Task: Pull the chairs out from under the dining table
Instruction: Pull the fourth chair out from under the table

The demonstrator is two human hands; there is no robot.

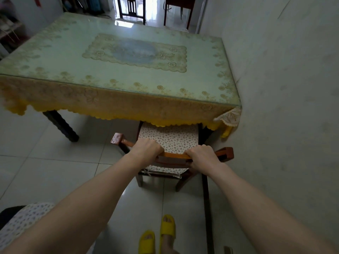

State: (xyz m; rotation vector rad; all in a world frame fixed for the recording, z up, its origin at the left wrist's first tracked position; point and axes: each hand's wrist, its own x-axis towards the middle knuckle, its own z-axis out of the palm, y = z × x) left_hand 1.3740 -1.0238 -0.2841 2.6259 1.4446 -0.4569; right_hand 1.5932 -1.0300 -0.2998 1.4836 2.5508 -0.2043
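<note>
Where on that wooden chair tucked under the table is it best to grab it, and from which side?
Grip the chair's top rail, coming from behind, on the side away from the table. The seat cushion lies partly under the tablecloth and a wall stands close on the right, so the rail is the reachable part. The left hand and right hand already grip it, spread apart, which probably keeps the pull straight.

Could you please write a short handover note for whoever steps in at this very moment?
Left hand and right hand both grip the top rail of the wooden chair.
The chair's cushioned seat front sits under the yellow tablecloth edge of the dining table, close to the wall.
Done: grip taken.
Left: draw this chair straight back toward the yellow slippers. Other chairs under the table cannot be seen from here.
</note>
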